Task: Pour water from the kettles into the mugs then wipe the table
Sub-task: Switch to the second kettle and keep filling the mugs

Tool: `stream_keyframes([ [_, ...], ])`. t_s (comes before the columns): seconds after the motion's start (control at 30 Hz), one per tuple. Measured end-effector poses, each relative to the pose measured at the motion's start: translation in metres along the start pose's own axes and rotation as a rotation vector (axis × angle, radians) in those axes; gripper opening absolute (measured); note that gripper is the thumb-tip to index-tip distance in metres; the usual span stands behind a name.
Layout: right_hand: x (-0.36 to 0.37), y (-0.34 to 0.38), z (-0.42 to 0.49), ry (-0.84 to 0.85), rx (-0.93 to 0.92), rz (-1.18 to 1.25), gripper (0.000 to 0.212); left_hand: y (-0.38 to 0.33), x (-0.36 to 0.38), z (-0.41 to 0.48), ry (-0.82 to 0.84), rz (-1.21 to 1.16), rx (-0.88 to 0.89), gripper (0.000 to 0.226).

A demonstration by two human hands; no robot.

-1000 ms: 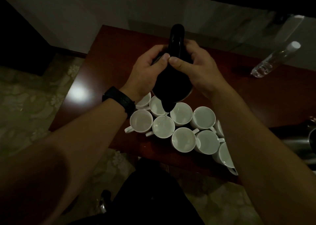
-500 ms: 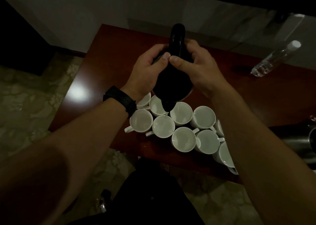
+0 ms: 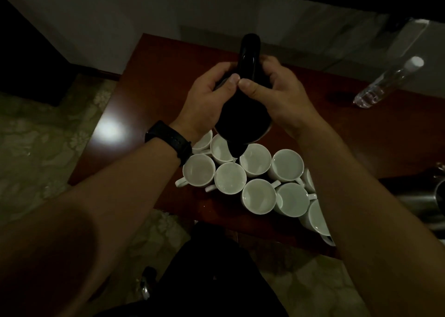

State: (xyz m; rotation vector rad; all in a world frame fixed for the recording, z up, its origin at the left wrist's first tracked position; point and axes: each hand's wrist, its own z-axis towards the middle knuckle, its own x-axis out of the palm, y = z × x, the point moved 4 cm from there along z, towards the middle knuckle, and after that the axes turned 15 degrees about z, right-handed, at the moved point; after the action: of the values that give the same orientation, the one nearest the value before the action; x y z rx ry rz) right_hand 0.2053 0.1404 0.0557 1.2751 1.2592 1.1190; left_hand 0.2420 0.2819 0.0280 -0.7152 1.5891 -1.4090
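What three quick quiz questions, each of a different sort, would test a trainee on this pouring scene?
1. True or false: the left hand and the right hand both grip the black kettle.
2. Where is the clear bottle? A) in a hand B) on the table, apart from the white mugs C) on the floor
3. Fill in: the watch sits on the ___ wrist.
Key: 1 true; 2 B; 3 left.

The mugs [image 3: 258, 196] cluster on the tabletop [image 3: 149, 87] near its front edge. The kettle [image 3: 240, 119] is above them, between the left hand [image 3: 204, 104] and right hand [image 3: 281, 97]. A bottle [image 3: 387, 80] sits behind, far right.
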Motion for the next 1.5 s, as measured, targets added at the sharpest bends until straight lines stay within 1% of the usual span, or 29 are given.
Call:
stream_keyframes([
  [0.37, 0.0007, 0.0023, -0.0003, 0.003, 0.0, -0.022, 0.038, 0.0033, 0.0001, 0.001, 0.002, -0.014, -0.004, 0.032],
  [0.63, 0.0021, 0.0045, 0.0009, 0.001, 0.003, -0.052, 0.04, 0.0006, -0.0018, 0.0013, -0.003, 0.001, 0.009, 0.027],
  [0.87, 0.0001, 0.0055, 0.0012, -0.002, 0.004, -0.052, 0.038, 0.0001, -0.0027, 0.0025, 0.008, 0.021, 0.01, 0.027],
  [0.97, -0.0007, 0.0057, 0.0004, -0.007, 0.005, -0.058, 0.034, -0.0023, -0.0015, 0.0027, 0.008, 0.018, -0.001, 0.028],
  [1.1, -0.002, 0.0064, -0.0009, -0.014, 0.0, -0.062, 0.038, -0.0023, 0.0004, 0.0036, 0.004, 0.002, 0.002, 0.031],
  [1.23, -0.002, 0.0068, -0.0016, -0.017, 0.009, -0.032, 0.038, -0.0023, 0.0007, 0.0037, 0.012, -0.013, 0.005, 0.028],
  [1.43, -0.0013, 0.0057, -0.0008, -0.013, 0.021, 0.005, 0.03, -0.0016, -0.0015, 0.0049, 0.013, -0.008, 0.028, 0.023],
  [1.5, -0.0011, 0.0054, -0.0006, -0.011, 0.025, 0.004, 0.032, -0.0009, -0.0017, 0.0053, 0.01, -0.005, 0.029, 0.023],
])
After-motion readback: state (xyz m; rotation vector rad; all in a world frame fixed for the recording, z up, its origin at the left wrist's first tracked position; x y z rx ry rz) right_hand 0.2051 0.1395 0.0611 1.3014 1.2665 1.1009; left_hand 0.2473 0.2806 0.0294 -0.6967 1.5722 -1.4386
